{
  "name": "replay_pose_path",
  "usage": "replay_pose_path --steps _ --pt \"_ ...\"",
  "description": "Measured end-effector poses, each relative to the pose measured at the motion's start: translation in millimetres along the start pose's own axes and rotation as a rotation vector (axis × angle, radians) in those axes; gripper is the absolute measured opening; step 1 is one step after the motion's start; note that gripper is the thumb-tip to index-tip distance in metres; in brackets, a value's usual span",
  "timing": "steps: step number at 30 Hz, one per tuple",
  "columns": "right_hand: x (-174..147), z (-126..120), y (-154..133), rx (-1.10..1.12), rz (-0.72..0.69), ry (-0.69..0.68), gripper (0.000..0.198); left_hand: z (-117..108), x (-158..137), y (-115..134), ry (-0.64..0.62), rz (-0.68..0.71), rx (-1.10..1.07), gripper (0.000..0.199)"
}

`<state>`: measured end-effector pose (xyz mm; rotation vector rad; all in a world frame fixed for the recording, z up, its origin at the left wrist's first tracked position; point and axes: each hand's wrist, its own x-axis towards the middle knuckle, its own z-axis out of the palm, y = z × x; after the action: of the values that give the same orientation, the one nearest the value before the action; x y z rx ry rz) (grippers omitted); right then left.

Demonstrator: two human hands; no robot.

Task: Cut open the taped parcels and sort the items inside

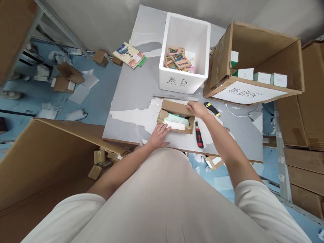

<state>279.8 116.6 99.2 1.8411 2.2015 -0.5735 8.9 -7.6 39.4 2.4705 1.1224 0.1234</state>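
A small brown cardboard box (162, 117) lies on the table with its top flap (174, 107) folded back. Inside it I see a green and white packet (177, 118) and a white piece beside it. My left hand (159, 135) rests against the box's near left edge, fingers stretched out. At the flap's right end, my right hand (196, 108) pinches the cardboard between thumb and fingers. A red and black utility knife (198, 135) lies just right of the box. Beyond my right wrist is a yellow and black utility knife (212, 109).
Behind the box stands a white foam bin (163, 72) with several small packets. A large carton (220, 67) at right holds several white-green boxes. A flat colorful package (129, 54) lies at the table's left edge. A big open carton (50, 162) stands at left, below the table.
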Motion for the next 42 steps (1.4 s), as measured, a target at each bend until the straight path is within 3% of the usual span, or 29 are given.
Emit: replay_pose_path --steps 4,7,9,13,16,20,25,29,33,36,38,42 --pt "13 13 2 0.133 0.1 0.108 0.045 -4 -2 -4 0.033 0.005 -0.041 0.075" --pt "-6 25 -4 0.12 0.085 0.277 0.046 -19 5 -16 0.056 -0.017 -0.076 0.069" --pt "-28 28 -9 0.055 -0.003 0.33 0.046 -36 15 -30 0.048 -0.019 -0.059 0.077" --pt "-68 30 -19 -0.026 -0.283 0.096 0.038 -65 44 -65 -0.049 0.054 0.018 0.121" --pt "-81 38 -26 -0.087 -0.233 -0.011 0.049 -67 61 -86 -0.139 0.127 0.011 0.132" --pt "-93 60 -28 -0.199 -0.146 0.139 0.025 -56 69 -96 -0.106 0.112 -0.036 0.128" --pt "-124 111 -35 -0.272 -0.224 0.292 0.042 -51 67 -88 -0.086 0.035 -0.022 0.125" --pt "-141 136 -39 -0.213 -0.22 0.267 0.056 -62 61 -84 -0.17 0.039 0.029 0.121" --pt "-141 107 -24 -0.066 -0.236 0.172 0.063 -80 55 -80 -0.199 0.038 0.103 0.102" --pt "-127 66 -11 0.002 -0.184 0.109 0.053 -90 60 -63 -0.073 0.04 0.09 0.064" --pt "-109 43 -8 -0.01 -0.158 0.049 0.044 -91 69 -45 -0.056 0.125 0.068 0.041" --pt "-67 21 -24 -0.134 -0.172 -0.107 0.034 -81 94 -12 -0.24 0.286 0.179 0.028"
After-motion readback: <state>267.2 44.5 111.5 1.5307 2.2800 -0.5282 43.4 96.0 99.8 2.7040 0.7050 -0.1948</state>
